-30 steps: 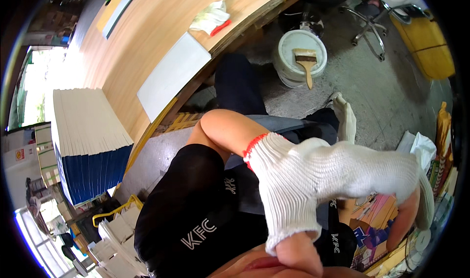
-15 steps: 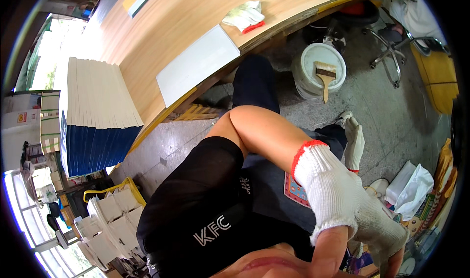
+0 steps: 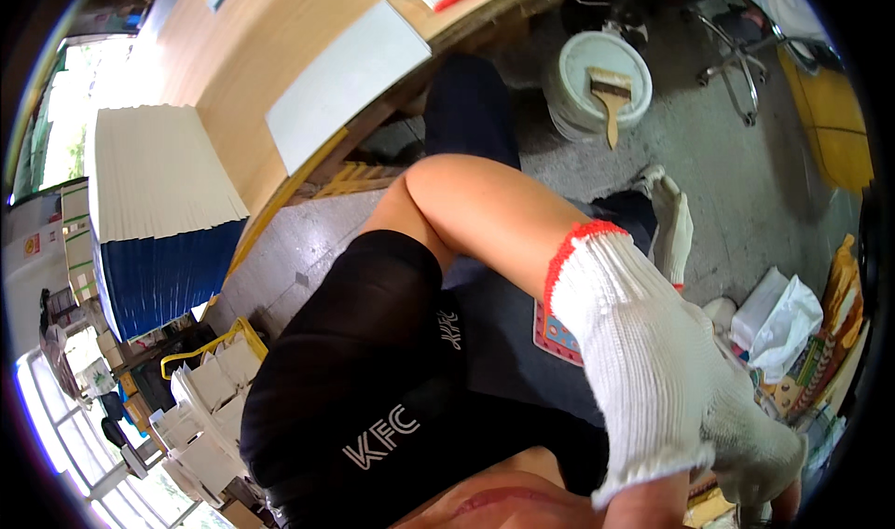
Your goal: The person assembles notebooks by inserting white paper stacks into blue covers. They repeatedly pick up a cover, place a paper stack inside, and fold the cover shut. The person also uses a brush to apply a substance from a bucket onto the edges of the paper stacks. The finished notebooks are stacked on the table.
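The gloved left hand (image 3: 676, 380) is looming at lower right, the gloved right hand (image 3: 673, 231) is showing beyond it at right of centre, a brush (image 3: 612, 100) is lying on a bucket (image 3: 571, 86) at upper right, and whether either hand's fingers are gripping I cannot tell.

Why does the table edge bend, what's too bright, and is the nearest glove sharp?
Head view: fisheye distortion bows the edge of the table; head view: glare washes out the opening at upper left; head view: the nearest glove shows clear ribbing.
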The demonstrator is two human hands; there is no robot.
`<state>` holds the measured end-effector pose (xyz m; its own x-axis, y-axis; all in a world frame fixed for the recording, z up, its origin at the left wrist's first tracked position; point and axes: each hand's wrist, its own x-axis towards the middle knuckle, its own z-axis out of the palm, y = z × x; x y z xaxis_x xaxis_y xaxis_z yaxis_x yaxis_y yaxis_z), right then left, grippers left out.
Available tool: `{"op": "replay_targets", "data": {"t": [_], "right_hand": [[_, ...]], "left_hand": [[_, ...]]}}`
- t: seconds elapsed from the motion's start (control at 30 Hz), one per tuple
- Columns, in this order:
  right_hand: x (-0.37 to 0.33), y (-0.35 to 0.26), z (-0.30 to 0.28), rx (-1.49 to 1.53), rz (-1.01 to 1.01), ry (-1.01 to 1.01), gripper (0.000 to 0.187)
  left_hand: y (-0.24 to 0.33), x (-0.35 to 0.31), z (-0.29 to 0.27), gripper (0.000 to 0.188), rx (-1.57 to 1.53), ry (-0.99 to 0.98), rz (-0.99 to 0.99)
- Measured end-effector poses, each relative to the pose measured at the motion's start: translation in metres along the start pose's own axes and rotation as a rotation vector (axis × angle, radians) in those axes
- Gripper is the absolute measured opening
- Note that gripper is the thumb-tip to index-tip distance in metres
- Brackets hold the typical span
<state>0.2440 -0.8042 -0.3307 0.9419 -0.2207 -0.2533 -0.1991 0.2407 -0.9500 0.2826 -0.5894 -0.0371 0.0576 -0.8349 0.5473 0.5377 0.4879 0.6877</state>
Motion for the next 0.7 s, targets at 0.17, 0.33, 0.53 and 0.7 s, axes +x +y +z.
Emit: {"op": "replay_targets", "data": {"t": [0.17, 0.33, 0.53, 0.7], "right_hand": [[-0.002, 0.002, -0.003, 0.025, 0.013, -0.021, 0.052], [-0.008, -0.006, -0.001, -0.027, -0.001, 0.012, 0.05], [0.001, 0.006, -0.005, -0.006, 0.024, 0.004, 0.05], [0.006, 0.01, -0.006, 0.007, 0.025, -0.001, 0.05]], "left_hand": [[-0.003, -0.004, -0.002, 0.071, -0.004, -0.001, 0.022], [-0.004, -0.004, -0.003, 0.068, 0.004, -0.004, 0.022], [-0.003, -0.004, -0.003, 0.066, 0.03, -0.009, 0.001], [-0.005, -0.003, -0.005, 0.064, 0.05, -0.007, -0.015]]}}
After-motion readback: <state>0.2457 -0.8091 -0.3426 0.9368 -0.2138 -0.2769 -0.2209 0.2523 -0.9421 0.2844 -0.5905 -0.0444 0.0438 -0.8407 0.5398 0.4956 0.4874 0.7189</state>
